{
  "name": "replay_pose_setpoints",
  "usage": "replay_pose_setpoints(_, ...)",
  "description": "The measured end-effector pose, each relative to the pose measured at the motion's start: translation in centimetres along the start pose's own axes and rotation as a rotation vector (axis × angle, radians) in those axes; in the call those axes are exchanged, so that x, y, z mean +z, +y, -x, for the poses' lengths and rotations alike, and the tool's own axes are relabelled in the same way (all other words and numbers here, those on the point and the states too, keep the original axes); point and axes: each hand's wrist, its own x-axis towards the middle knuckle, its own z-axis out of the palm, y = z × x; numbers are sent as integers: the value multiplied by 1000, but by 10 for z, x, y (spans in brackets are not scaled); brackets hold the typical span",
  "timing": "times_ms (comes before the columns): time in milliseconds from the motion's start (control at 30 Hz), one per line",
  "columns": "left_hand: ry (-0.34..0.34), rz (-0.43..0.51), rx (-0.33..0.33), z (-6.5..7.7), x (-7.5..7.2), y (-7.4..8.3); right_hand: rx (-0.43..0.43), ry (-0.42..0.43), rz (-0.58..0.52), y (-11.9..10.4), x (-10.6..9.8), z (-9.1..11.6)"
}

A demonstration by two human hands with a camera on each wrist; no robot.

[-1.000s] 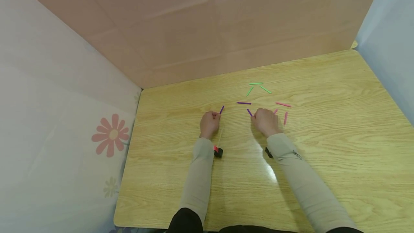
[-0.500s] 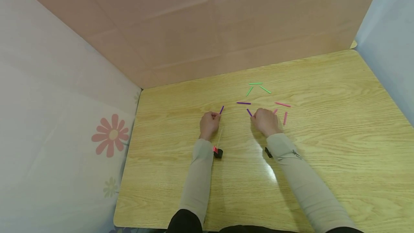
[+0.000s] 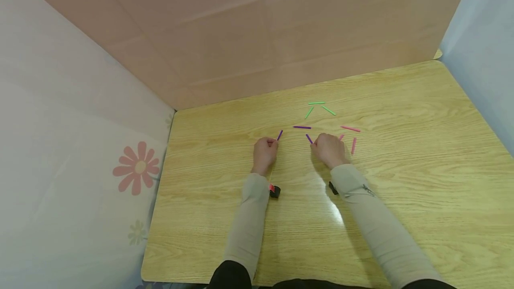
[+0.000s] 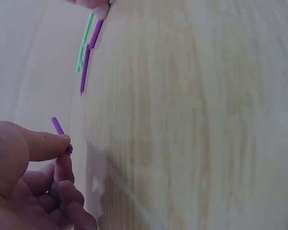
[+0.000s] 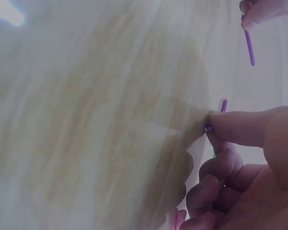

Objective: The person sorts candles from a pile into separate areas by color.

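My left hand [image 3: 265, 153] pinches a thin purple stick [image 3: 279, 135] between thumb and fingertips. In the left wrist view that stick [image 4: 57, 125] points up and away from the thumb, with the other fingers curled loosely below. My right hand [image 3: 329, 150] pinches the near end of a second purple stick [image 3: 308, 138], which slants out from the fingertips. A third purple stick [image 3: 302, 127] lies flat between and beyond the hands. Beneath the right thumb in the right wrist view, a small purple end [image 5: 209, 127] shows; the palm hides much else.
Three green sticks [image 3: 316, 102] lie farther back in an unjoined triangle. To the right are three pink sticks [image 3: 350, 128], one partly hidden behind the right hand. A tan curtain [image 3: 257, 35] borders the wooden table [image 3: 421, 155] at the back. Black wrist cameras [image 3: 275, 191] sit under the sleeves.
My left hand has shifted slightly to the right with its purple stick, closer to the flat purple one. The right hand stays in place, still pinching its stick.
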Motion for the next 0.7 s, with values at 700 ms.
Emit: replay_pose_setpoints(700,-46,-176,-29,7,20,21,26,-37,15,-3,-2,0)
